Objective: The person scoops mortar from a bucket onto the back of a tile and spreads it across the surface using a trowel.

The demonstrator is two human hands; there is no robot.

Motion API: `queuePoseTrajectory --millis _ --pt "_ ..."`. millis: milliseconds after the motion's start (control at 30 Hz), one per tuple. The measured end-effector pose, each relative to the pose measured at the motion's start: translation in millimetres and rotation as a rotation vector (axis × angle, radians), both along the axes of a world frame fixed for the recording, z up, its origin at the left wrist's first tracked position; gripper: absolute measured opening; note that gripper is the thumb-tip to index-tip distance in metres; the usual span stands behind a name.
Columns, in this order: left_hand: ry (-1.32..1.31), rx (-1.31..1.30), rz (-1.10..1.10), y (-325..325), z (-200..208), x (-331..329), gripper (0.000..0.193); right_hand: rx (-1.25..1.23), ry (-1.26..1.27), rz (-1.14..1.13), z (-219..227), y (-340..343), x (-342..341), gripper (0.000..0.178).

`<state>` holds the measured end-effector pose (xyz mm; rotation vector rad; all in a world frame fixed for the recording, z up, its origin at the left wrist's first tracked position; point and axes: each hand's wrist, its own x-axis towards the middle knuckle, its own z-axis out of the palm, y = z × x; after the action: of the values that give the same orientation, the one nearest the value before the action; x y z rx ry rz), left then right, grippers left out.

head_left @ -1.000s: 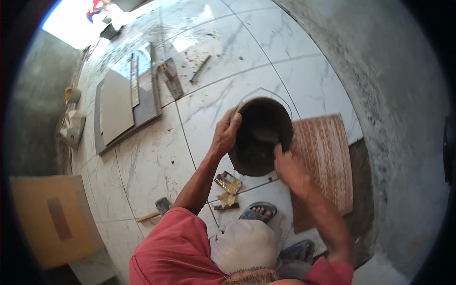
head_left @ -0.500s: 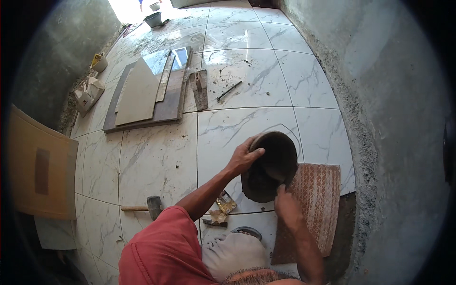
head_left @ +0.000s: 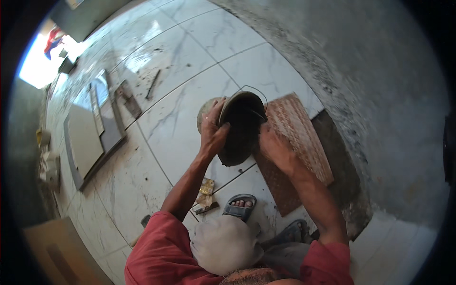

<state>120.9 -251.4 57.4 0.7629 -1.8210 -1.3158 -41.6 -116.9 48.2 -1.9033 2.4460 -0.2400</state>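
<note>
A dark bucket [head_left: 239,135] with a wire handle is tipped over the floor, its mouth facing me. My left hand [head_left: 212,130] grips its left rim, the thumb inside the mouth and the fingers around the outer wall. My right hand [head_left: 274,145] is closed at the right edge of the mouth; what it holds is hidden in the dark interior. Beneath my right forearm lies a reddish-brown tile [head_left: 299,135] with its patterned back upward. A bare, unpaved patch [head_left: 339,152] of floor shows beside it.
On the left lie stacked tile pieces and a board [head_left: 85,137], a trowel [head_left: 128,99] and a dark rod [head_left: 153,84]. Small yellow packets [head_left: 206,186] lie near my sandalled foot [head_left: 240,206]. A cardboard box [head_left: 66,251] stands lower left; a rough grey wall [head_left: 380,109] rises on the right.
My view has turned right, so the floor things appear rotated and shifted left. The bucket's mouth now faces me more, and its outer wall shows on the left. Both hands stay at it.
</note>
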Motion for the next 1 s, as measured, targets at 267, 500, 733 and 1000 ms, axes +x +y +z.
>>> queuePoseTrajectory --millis 267,500,733,1000 --pt "-0.001 -0.136 -0.348 10.9 30.2 -86.4 0.063 0.351 -0.051 0.346 -5.6 52.6 -61.2 0.023" --pt "0.130 0.245 -0.570 21.5 22.9 -118.8 0.065 0.447 -1.149 -0.375 33.3 101.8 -74.4 0.034" --pt "0.107 0.309 -0.650 33.1 29.9 -128.5 0.062 0.488 -1.381 -0.423 15.9 132.7 -84.8 0.043" --pt "0.167 0.616 -0.676 35.7 20.0 -117.4 0.065 0.434 -1.590 -0.342 -10.5 140.6 -69.2 0.041"
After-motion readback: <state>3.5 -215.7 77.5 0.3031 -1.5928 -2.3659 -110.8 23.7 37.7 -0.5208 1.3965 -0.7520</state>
